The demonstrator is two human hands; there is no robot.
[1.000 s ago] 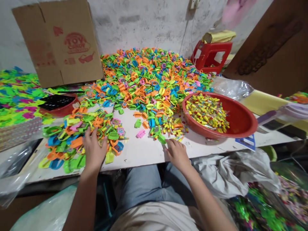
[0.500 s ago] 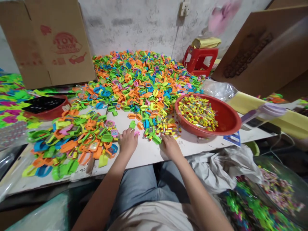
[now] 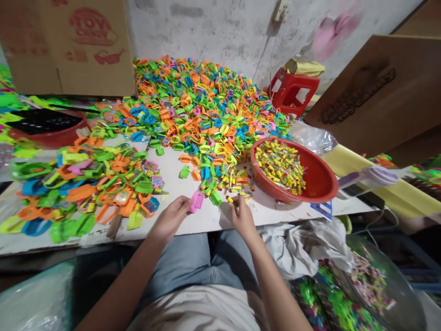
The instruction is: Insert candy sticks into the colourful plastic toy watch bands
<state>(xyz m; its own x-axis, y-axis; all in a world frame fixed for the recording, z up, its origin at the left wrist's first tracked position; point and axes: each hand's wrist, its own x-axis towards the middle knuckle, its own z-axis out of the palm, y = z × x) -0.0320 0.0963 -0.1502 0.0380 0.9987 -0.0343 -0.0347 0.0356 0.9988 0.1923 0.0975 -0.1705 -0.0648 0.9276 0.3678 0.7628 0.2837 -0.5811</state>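
My left hand (image 3: 172, 216) pinches a pink plastic toy watch (image 3: 196, 202) just above the white tabletop, at the near edge. My right hand (image 3: 242, 215) has its thumb and fingers closed on a small yellow candy tube (image 3: 229, 199) with a red end. Beside the right fingers lies a loose cluster of similar yellow tubes (image 3: 232, 181). More of them fill part of a red basin (image 3: 319, 184) to the right. Between the hands sits a green toy watch (image 3: 216, 198). A pile of mixed toy watches (image 3: 113, 184) lies left of my left hand.
A large heap of colourful toy watches (image 3: 203, 101) rises against the wall. Cardboard boxes (image 3: 96, 46) stand at both sides. A red stool (image 3: 296, 92), a pink fan (image 3: 334, 34) and a lilac scoop (image 3: 375, 177) are at the right. A red tub (image 3: 51, 138) holds black items.
My left hand has picked up the pink toy watch and drawn it nearer. My right hand has closed on a yellow candy tube from the cluster. The view has shifted slightly.
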